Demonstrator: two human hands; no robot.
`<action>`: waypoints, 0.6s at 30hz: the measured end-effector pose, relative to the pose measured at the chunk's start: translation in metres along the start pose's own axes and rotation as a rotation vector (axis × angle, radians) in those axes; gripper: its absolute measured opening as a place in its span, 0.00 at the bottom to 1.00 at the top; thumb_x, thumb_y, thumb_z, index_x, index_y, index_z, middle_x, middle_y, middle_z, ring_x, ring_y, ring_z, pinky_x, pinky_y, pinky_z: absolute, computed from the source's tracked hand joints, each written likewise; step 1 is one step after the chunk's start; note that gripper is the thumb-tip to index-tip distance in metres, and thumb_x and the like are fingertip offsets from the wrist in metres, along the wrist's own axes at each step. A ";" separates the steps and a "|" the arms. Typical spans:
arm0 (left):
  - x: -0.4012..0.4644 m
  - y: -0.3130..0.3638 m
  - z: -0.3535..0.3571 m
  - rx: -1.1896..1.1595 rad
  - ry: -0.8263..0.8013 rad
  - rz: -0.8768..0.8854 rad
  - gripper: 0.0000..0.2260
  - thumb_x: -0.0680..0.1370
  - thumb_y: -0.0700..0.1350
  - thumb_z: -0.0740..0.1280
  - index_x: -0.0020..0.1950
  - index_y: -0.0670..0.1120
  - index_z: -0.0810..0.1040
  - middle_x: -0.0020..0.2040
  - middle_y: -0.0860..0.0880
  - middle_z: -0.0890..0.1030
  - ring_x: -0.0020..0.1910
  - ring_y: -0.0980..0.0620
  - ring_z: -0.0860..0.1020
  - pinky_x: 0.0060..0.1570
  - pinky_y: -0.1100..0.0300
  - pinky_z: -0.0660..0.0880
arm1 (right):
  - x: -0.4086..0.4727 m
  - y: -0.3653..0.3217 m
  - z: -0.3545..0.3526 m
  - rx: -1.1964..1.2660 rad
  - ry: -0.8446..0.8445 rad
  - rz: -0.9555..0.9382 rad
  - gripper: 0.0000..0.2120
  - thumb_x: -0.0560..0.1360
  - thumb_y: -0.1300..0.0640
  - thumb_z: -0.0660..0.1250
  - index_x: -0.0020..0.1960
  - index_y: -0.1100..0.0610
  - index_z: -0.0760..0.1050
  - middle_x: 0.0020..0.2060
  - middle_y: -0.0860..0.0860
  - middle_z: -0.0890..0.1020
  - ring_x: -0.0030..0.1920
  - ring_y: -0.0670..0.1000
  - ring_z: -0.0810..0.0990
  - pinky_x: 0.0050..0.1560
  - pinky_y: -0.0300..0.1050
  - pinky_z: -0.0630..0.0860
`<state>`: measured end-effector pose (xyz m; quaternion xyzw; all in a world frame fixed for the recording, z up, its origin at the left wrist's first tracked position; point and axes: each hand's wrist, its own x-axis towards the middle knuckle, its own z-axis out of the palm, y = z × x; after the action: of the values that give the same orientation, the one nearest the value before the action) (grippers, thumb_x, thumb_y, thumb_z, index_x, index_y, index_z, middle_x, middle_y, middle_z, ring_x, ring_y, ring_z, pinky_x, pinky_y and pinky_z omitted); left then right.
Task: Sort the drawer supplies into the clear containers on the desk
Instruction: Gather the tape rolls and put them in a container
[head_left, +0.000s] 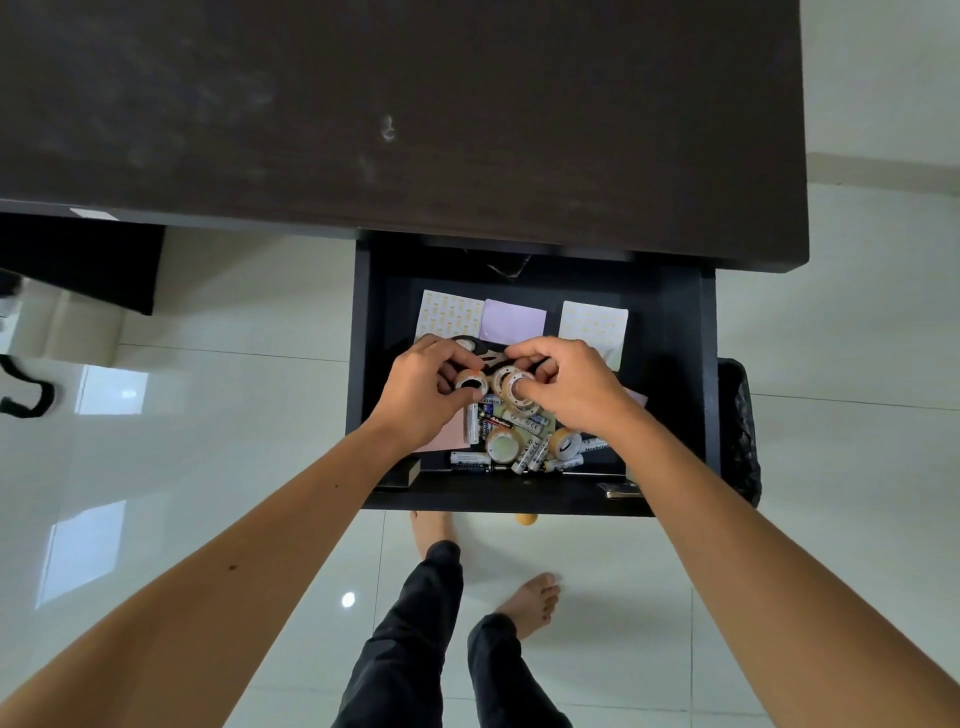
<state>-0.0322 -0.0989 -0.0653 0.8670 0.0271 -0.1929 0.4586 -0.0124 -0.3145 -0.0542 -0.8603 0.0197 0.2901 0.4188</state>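
Observation:
The black drawer (706, 374) is pulled out from under the dark desk (395, 114). Both hands are inside it. My left hand (423, 397) grips a small roll of clear tape (471, 383). My right hand (574, 387) holds two more tape rolls (514, 388), a fingertip pushed into the core of one. Black-handled scissors (475, 347) lie just behind the hands. Near the drawer front lie several batteries (530, 454) and other tape rolls (502, 446), (566, 442). No clear containers are in view.
Sticky note pads lie at the drawer's back: patterned white (449, 314), lilac (514, 318), another white (592, 325), and a pink one (448, 436) under my left wrist. A black bin (740, 426) stands right of the drawer. My bare feet are on the tiled floor below.

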 end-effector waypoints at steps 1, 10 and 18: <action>0.000 0.001 -0.001 -0.013 0.000 -0.012 0.13 0.73 0.37 0.80 0.54 0.49 0.85 0.51 0.53 0.79 0.43 0.56 0.78 0.45 0.70 0.77 | -0.001 0.001 -0.001 -0.002 -0.003 -0.005 0.19 0.77 0.62 0.73 0.66 0.49 0.83 0.53 0.45 0.84 0.44 0.44 0.79 0.45 0.33 0.74; 0.003 0.004 -0.010 -0.169 0.002 -0.105 0.14 0.75 0.41 0.79 0.58 0.53 0.85 0.50 0.53 0.85 0.51 0.51 0.84 0.55 0.62 0.82 | -0.006 0.007 -0.017 -0.157 -0.077 -0.001 0.16 0.77 0.59 0.75 0.65 0.52 0.84 0.55 0.47 0.79 0.50 0.45 0.80 0.49 0.36 0.73; 0.003 0.005 -0.010 -0.343 0.038 -0.173 0.08 0.77 0.47 0.77 0.54 0.58 0.86 0.49 0.52 0.88 0.51 0.53 0.86 0.60 0.52 0.83 | -0.007 0.001 -0.012 -0.168 -0.141 -0.034 0.13 0.73 0.58 0.79 0.57 0.52 0.85 0.53 0.47 0.80 0.47 0.50 0.82 0.49 0.45 0.80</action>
<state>-0.0254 -0.0940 -0.0577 0.7741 0.1428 -0.2078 0.5807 -0.0131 -0.3252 -0.0455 -0.8700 -0.0485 0.3432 0.3505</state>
